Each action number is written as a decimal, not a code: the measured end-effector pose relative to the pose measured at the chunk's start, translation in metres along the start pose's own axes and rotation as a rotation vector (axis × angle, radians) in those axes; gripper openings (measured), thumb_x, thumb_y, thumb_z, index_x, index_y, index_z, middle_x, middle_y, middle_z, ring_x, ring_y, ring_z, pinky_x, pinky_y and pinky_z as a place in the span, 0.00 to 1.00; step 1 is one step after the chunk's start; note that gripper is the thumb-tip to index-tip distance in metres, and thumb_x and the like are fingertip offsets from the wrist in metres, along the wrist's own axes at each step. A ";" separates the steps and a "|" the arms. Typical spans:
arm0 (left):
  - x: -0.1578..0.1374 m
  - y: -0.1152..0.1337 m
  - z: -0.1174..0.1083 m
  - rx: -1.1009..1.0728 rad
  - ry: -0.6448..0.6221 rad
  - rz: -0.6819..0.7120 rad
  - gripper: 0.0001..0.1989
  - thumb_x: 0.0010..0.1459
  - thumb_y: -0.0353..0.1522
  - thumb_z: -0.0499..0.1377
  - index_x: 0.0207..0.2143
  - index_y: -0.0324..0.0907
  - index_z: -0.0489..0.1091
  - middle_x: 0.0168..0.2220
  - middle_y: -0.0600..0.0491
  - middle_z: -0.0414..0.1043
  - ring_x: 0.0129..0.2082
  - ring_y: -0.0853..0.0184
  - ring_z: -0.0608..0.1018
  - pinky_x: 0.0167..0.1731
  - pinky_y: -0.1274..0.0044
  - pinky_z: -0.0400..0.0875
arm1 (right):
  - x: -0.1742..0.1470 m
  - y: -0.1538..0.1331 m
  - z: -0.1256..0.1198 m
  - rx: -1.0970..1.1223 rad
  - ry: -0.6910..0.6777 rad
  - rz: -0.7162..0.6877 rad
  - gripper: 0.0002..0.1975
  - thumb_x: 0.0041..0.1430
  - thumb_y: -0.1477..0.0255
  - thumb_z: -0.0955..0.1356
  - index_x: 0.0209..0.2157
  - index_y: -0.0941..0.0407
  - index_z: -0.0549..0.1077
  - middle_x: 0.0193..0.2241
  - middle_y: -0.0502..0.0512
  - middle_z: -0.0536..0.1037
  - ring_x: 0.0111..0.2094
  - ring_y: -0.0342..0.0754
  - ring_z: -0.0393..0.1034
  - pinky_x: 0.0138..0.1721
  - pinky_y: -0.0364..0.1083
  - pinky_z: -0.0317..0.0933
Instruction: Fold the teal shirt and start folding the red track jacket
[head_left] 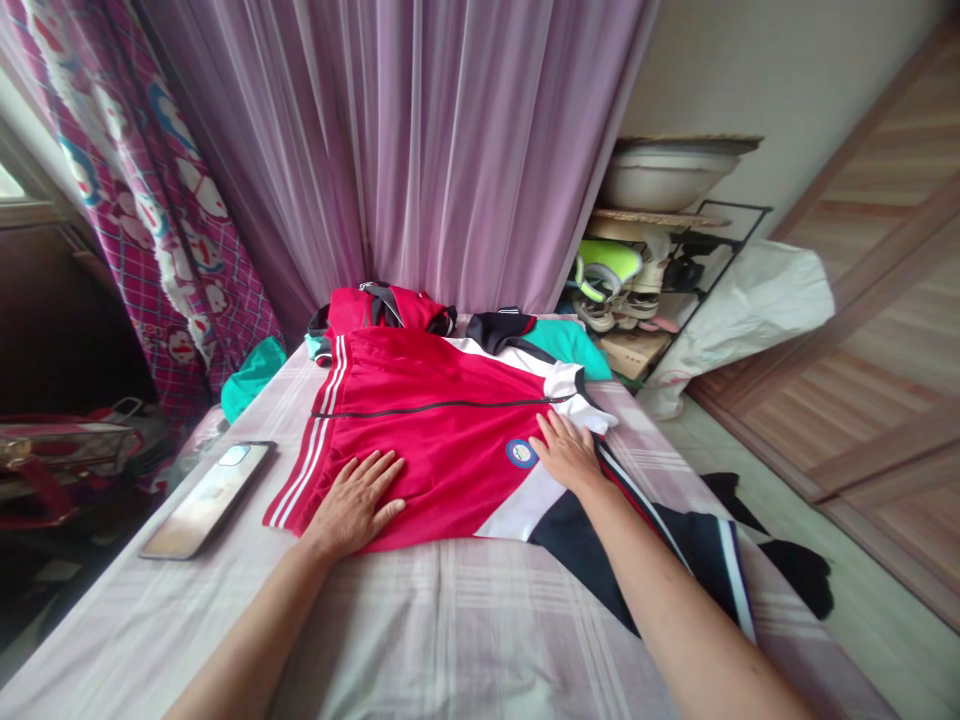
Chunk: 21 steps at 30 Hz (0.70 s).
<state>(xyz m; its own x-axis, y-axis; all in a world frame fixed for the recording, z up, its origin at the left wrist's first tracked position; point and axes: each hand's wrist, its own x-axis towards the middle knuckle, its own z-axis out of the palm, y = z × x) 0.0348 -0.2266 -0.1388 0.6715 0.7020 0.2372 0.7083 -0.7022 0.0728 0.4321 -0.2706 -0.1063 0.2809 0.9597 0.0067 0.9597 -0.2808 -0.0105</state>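
A red zip-up jacket point(442, 450) with white and dark panels lies spread on the table, its zipper running sideways across it. My left hand point(358, 503) rests flat on the red cloth near the white-striped hem, fingers stretched out. Close to the collar and the round blue badge point(522, 453), my right hand point(566, 450) lies on the jacket with fingers extended. The near sleeve point(712, 560), dark with a white stripe, reaches to the right, partly hidden under my right forearm. The far sleeve is mostly out of sight.
A smartphone point(210, 500) lies at the left on the checked tablecloth point(420, 640). Behind the jacket are a bunched red garment point(386, 308) and a teal and dark garment point(574, 345). A shoe rack point(705, 290) and white sack point(750, 310) stand right, with dark cloth point(799, 575) on the floor.
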 end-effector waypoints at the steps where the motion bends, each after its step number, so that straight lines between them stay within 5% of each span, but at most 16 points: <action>1: 0.000 0.000 0.000 -0.001 0.000 -0.002 0.33 0.67 0.53 0.47 0.69 0.52 0.56 0.68 0.49 0.61 0.68 0.56 0.63 0.67 0.59 0.55 | 0.001 0.007 0.004 -0.009 -0.023 0.052 0.30 0.71 0.60 0.53 0.70 0.54 0.56 0.72 0.59 0.52 0.71 0.54 0.45 0.68 0.61 0.42; 7: -0.001 0.003 -0.002 -0.011 0.003 -0.033 0.32 0.68 0.52 0.45 0.67 0.48 0.61 0.67 0.47 0.63 0.67 0.54 0.65 0.65 0.57 0.59 | 0.002 0.026 0.017 -0.040 0.012 0.229 0.32 0.71 0.58 0.53 0.69 0.58 0.57 0.71 0.64 0.54 0.70 0.56 0.47 0.67 0.59 0.42; 12: -0.001 0.010 -0.009 -0.038 -0.008 -0.047 0.30 0.68 0.51 0.46 0.66 0.48 0.63 0.65 0.47 0.66 0.66 0.54 0.66 0.65 0.57 0.61 | 0.005 0.009 -0.004 -0.042 -0.022 0.253 0.31 0.70 0.58 0.56 0.67 0.59 0.61 0.68 0.69 0.60 0.68 0.60 0.53 0.64 0.63 0.46; 17: -0.001 0.017 -0.011 -0.086 -0.009 -0.063 0.29 0.67 0.50 0.49 0.66 0.50 0.63 0.66 0.49 0.64 0.67 0.54 0.65 0.65 0.56 0.59 | 0.004 -0.016 -0.012 -0.018 0.236 0.010 0.31 0.70 0.59 0.54 0.70 0.56 0.55 0.69 0.65 0.57 0.69 0.60 0.49 0.65 0.65 0.44; 21: -0.002 0.016 -0.010 -0.149 0.033 -0.075 0.26 0.68 0.48 0.49 0.64 0.49 0.65 0.64 0.49 0.68 0.64 0.56 0.69 0.64 0.57 0.62 | 0.006 -0.003 0.007 -0.020 0.058 0.115 0.31 0.70 0.58 0.51 0.69 0.54 0.59 0.70 0.63 0.57 0.69 0.59 0.49 0.65 0.65 0.45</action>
<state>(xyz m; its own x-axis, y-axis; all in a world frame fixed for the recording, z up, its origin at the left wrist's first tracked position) 0.0426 -0.2398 -0.1281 0.6090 0.7503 0.2573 0.7143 -0.6598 0.2334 0.4311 -0.2636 -0.1136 0.3889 0.9190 0.0641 0.9208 -0.3900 0.0053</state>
